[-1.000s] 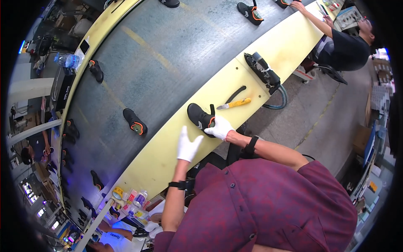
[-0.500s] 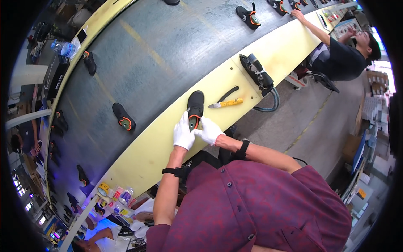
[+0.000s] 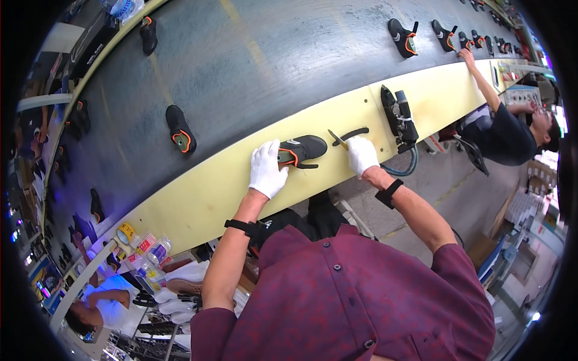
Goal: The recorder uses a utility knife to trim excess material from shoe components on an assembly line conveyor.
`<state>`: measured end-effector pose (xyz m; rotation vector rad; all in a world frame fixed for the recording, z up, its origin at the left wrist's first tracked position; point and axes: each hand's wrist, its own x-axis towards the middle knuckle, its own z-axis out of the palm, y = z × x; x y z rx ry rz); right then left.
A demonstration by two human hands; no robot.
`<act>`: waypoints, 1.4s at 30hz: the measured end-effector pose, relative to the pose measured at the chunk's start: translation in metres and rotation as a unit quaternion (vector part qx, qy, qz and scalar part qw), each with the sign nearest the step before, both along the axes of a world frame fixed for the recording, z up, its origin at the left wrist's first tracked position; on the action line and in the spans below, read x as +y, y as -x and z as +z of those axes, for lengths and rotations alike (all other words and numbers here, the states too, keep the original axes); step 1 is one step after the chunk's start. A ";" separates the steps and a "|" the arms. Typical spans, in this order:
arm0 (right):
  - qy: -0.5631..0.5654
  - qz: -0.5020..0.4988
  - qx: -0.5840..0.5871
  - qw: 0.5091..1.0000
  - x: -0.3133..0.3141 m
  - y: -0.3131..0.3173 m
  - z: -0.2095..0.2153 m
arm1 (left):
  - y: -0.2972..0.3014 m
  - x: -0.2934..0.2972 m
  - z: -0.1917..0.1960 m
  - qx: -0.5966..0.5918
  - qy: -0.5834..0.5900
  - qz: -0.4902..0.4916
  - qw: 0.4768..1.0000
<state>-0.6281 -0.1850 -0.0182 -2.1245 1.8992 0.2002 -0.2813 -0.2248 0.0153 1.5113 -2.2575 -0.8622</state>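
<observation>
Shoe [image 3: 306, 148] is held by left hand [image 3: 268, 170]; beside its toe, right hand [image 3: 362, 156] grips knife [image 3: 341, 142], whose slip might scratch it.

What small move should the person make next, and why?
Probably bring the knife left toward the loose end of the black shoe's strap: the right hand grips the knife, its blade is apart from the shoe, and the left hand holds the shoe's rear.
</observation>
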 end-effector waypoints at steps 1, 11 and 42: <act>-0.021 -0.016 -0.029 0.999 0.001 0.003 -0.002 | 0.001 -0.003 0.003 0.003 -0.002 0.004 1.000; -0.053 0.126 -0.200 0.970 -0.056 -0.060 0.076 | -0.007 -0.016 -0.009 0.057 0.022 -0.050 0.997; -0.006 0.114 -0.211 0.971 -0.038 -0.086 0.047 | -0.025 -0.054 -0.052 0.174 -0.339 0.074 0.922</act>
